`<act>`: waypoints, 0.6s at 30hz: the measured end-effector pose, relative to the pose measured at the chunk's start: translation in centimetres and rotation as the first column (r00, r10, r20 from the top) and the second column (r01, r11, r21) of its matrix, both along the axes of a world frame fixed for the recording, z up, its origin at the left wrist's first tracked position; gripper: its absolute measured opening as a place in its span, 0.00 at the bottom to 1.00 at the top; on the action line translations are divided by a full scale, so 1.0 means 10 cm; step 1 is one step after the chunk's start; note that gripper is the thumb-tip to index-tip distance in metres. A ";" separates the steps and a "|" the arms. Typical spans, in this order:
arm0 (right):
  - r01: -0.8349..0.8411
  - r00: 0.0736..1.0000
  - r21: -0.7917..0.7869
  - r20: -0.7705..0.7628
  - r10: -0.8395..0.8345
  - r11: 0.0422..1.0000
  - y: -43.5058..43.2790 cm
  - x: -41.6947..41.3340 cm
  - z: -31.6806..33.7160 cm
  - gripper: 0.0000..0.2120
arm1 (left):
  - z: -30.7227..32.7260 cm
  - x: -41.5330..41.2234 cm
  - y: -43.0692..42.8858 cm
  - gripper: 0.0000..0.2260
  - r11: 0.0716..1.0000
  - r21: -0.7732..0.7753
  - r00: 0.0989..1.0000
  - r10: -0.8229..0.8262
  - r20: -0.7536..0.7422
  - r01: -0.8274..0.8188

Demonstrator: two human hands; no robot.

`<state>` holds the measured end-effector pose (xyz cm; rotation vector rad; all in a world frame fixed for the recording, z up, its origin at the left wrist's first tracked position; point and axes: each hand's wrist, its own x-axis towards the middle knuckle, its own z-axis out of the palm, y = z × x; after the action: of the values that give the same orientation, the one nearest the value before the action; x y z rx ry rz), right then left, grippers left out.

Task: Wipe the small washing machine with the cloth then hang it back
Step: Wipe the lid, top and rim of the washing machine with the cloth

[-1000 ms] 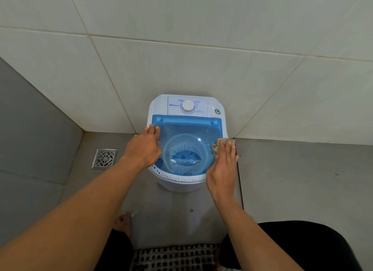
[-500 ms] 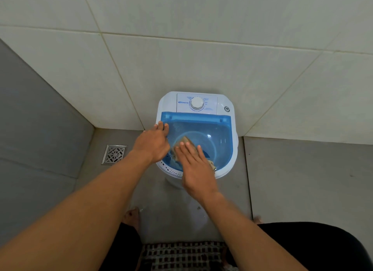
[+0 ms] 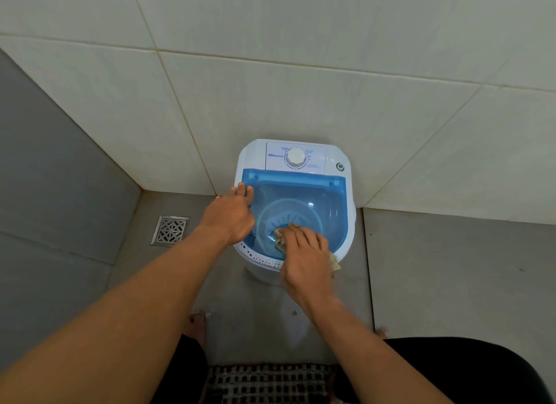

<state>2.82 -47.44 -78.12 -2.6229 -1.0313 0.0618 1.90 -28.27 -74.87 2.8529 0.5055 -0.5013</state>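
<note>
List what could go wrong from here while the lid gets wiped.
1. The right hand presses the cloth on the thin blue lid near its front edge. Hard pressure might flex it or tip the small washing machine, which only the left hand steadies.
2. Wiping further back could knock the dial off its setting.

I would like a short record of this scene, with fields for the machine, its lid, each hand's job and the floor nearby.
appliance: small washing machine, white, against the tiled wall
lid: blue lid, see-through, closed
support: left hand rests on the lid's left edge
wiping: right hand presses the cloth on the lid's near part
floor: drain at the left, patterned mat nearest the person
</note>
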 end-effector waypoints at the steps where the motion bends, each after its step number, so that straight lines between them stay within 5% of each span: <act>1: 0.014 1.000 0.029 -0.020 -0.013 0.999 0.05 -0.05 -0.02 0.20 | 0.00 0.00 0.00 0.25 1.000 -0.001 1.000 0.002 -0.003 -0.002; 6: -0.002 1.000 0.089 -0.014 0.004 0.996 0.09 -0.13 -0.06 0.20 | -0.03 0.01 0.01 0.26 1.000 0.002 1.000 -0.003 -0.001 0.003; 13: -0.149 0.987 -0.048 0.055 0.151 0.988 -0.21 0.13 -0.03 0.22 | -0.02 0.00 -0.01 0.25 1.000 -0.008 1.000 0.016 0.010 -0.016; 18: 0.083 0.996 0.071 -0.032 -0.081 0.994 -0.27 0.01 -0.12 0.28 | -0.01 -0.02 -0.01 0.25 1.000 -0.011 1.000 0.015 0.016 -0.015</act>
<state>2.92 -50.09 -79.34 -2.5882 -0.8976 0.0435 1.72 -28.36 -74.96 2.8381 0.5189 -0.4763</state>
